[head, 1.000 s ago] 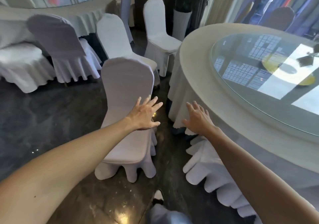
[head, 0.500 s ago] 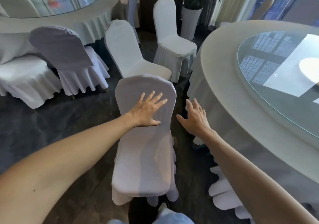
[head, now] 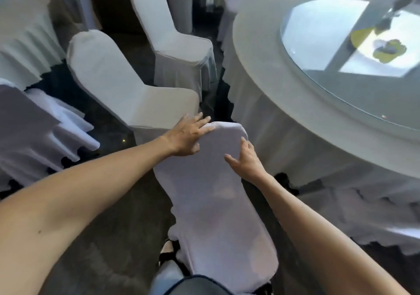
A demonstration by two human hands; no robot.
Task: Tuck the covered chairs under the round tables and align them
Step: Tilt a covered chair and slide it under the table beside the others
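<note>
The covered chair (head: 213, 181) is standing just beside the round table (head: 261, 71); the left hand (head: 185, 138) is pressing flat on its top, fingers straight; the right hand (head: 246, 158) is gripping its edge; the cloth probably slips, so holding the firm back is best.

Chair (head: 136, 90) ahead; table (head: 261, 94) rt.

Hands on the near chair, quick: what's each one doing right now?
Left hand: open, straight fingers resting on the top left of the chair back.
Right hand: gripping the right edge of the chair back, fingers curled round it.
</note>
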